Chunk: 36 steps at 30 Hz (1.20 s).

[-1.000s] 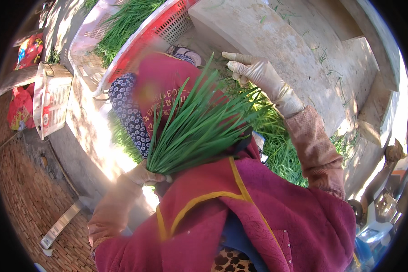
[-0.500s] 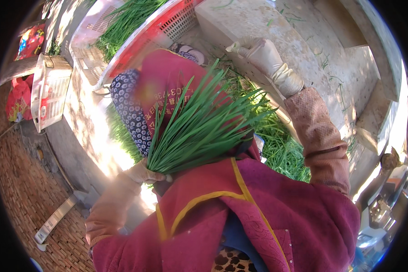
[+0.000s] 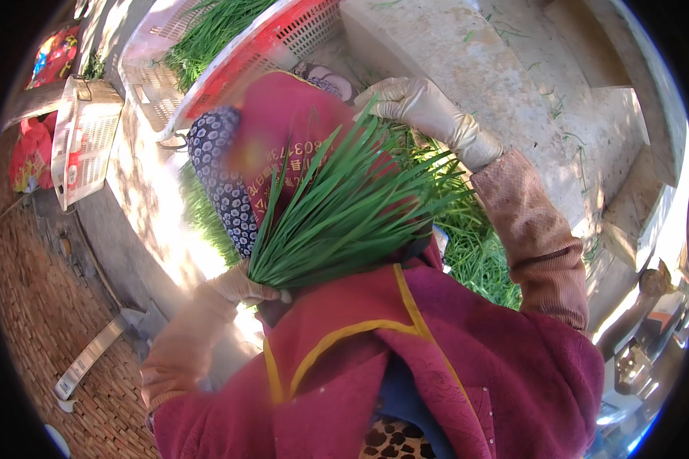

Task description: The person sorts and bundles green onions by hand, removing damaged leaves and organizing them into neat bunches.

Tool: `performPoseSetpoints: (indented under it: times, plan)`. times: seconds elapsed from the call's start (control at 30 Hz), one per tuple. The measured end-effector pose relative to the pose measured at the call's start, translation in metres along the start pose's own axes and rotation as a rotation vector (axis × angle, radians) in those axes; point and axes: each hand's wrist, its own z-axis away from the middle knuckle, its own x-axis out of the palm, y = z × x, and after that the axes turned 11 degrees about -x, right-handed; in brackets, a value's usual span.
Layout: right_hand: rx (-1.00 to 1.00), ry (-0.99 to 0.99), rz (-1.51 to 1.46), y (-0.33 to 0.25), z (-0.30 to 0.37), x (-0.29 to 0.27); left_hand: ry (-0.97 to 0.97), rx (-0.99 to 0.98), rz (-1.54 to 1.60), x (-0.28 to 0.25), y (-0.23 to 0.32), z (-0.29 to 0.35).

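A thick bunch of green garlic chives (image 3: pixel 337 222) fans out over my lap, its leaves spreading up and to the right. My gloved left hand (image 3: pixel 245 287) is closed round the narrow base of the bunch. At the upper leaf tips is my gloved right hand (image 3: pixel 413 107), palm down, with fingers reaching left and slightly apart. It holds nothing that I can see; whether it touches the tips I cannot tell. Under the leaves lies a red apron (image 3: pixel 295 107) with yellow print, over my dark patterned trouser leg (image 3: pixel 218 172).
More loose green leaves (image 3: pixel 478 256) lie in a heap by my right forearm. A red and white plastic crate (image 3: pixel 283 38) stands ahead, beside a pale crate (image 3: pixel 149 92) with greens. A concrete slab (image 3: pixel 452 46) borders the right. Farther left are a white basket (image 3: pixel 92 145) and brick paving (image 3: pixel 46 329).
My right hand has moved down and left from above the concrete slab to the leaf tips, its fingers spreading. My left hand keeps its hold on the chives, nearly still.
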Motion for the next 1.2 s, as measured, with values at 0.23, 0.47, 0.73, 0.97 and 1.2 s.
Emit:
performPoseSetpoints:
  times: [0.23,0.47,0.73,0.97,1.2]
  plan:
    - [0.409,0.402,-0.031,-0.023,0.030,-0.025,-0.034,0.004,-0.023,0.011,0.011,0.005]
    - [-0.136,0.164,0.203,-0.076,0.004,-0.009,0.049,-0.036,-0.111,-0.008,-0.002,-0.001]
    - [-0.313,-0.173,0.759,-0.049,-0.022,0.026,0.062,-0.032,-0.144,-0.008,-0.004,-0.003]
    - [-0.079,-0.310,0.697,-0.072,-0.026,0.037,0.074,-0.091,-0.142,-0.012,-0.003,-0.001]
    - [-0.333,-0.025,0.690,-0.056,-0.016,0.052,0.104,-0.091,-0.140,-0.017,-0.006,-0.003]
